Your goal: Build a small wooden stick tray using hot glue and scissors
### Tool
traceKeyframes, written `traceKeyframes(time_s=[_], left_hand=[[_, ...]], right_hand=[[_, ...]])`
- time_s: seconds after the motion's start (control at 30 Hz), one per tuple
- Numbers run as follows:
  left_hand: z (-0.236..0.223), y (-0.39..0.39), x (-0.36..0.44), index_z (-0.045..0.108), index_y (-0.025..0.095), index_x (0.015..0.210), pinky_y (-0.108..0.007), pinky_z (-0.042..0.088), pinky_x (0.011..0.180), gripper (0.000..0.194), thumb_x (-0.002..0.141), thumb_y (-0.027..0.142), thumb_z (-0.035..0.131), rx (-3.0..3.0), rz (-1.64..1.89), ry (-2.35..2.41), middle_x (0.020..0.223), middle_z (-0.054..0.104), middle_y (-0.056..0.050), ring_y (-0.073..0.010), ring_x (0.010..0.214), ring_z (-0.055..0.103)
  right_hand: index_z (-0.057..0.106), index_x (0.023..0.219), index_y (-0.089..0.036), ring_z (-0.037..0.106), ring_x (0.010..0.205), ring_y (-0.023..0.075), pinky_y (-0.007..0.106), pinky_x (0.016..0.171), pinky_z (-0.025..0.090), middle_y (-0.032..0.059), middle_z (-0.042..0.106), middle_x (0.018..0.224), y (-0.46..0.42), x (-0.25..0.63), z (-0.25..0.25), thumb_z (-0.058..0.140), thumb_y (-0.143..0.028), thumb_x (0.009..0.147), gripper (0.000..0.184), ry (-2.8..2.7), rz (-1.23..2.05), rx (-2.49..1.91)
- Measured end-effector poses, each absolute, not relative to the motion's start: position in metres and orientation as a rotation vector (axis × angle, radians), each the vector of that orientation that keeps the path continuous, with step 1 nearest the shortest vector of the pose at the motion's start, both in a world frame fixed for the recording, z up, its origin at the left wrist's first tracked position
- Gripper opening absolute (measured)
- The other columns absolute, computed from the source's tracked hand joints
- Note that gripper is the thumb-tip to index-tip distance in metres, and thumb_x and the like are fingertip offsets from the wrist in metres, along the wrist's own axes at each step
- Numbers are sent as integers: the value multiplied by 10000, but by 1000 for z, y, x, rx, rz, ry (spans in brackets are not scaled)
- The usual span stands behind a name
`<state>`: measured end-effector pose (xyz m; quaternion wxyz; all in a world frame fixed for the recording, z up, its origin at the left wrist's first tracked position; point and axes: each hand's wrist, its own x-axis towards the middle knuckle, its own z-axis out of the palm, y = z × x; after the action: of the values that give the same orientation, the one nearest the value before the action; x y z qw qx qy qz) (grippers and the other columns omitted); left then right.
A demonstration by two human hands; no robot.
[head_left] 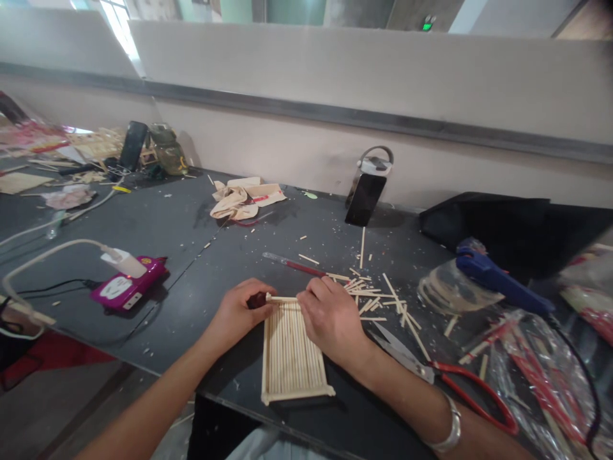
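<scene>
A small panel of thin wooden sticks (294, 358), laid side by side with a raised stick rim, lies near the table's front edge. My left hand (242, 313) pinches its far left corner between thumb and fingers. At the far edge of the panel, my right hand (330, 319) is closed, with its fingertips bunched on the rim stick that runs across from the left corner. Those fingers cover the far right corner, so its joint is hidden. Just beyond the right hand lie several short cut sticks (371, 297). Scissors with red handles (431, 370) lie partly beneath my right forearm.
A blue glue gun (502, 281) rests on a clear plastic tub (445, 291) at right, near plastic wrappers (536, 370). A phone (366, 199) leans on a bottle (378, 163) at the back. A purple power strip (129, 284), crumpled brown paper (239, 198) and a pen-like tool (297, 263) also lie about.
</scene>
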<state>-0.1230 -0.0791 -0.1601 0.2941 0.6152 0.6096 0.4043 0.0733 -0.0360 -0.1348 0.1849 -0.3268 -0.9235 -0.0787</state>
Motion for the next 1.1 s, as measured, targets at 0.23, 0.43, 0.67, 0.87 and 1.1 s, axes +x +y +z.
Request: traceKeyframes(time_s=[0.23,0.43,0.67,0.87,1.1], left_hand=[[-148,-72,-123,713,205,896,-229,419,597,193,714,267,727,1692,1025,1549,857,608,-13,-114,661,530],[-152,-71,-120,723,214,803,-229,418,610,59,776,239,676,1752,1021,1549,790,631,-7,-135,714,580],[-154,-70,-120,723,222,781,-262,435,688,76,804,254,658,1773,1027,1550,757,677,-10,-155,753,594],[-154,-70,-120,726,226,777,-253,426,650,89,802,262,649,1773,1034,1552,727,673,-4,-151,715,589],[-154,-70,-121,726,225,775,-234,408,611,78,796,259,660,1754,1035,1556,739,671,3,-135,688,586]], right_hand=[[608,698,-179,457,731,199,335,667,335,52,568,751,-36,74,-136,546,-142,881,196,-2594,-202,-925],[630,732,-176,478,751,209,339,683,357,61,585,781,-35,74,-138,531,-144,895,194,-2592,-166,-932],[643,1106,-142,534,826,241,363,748,418,77,631,869,-32,79,-130,568,-249,900,244,-2559,-57,-933],[634,1126,-110,568,868,245,366,762,465,91,636,905,-21,90,-127,640,-268,833,332,-2508,51,-1000],[688,971,-174,597,852,219,335,767,463,64,654,886,-17,89,-138,627,-204,831,156,-2504,148,-1018]])
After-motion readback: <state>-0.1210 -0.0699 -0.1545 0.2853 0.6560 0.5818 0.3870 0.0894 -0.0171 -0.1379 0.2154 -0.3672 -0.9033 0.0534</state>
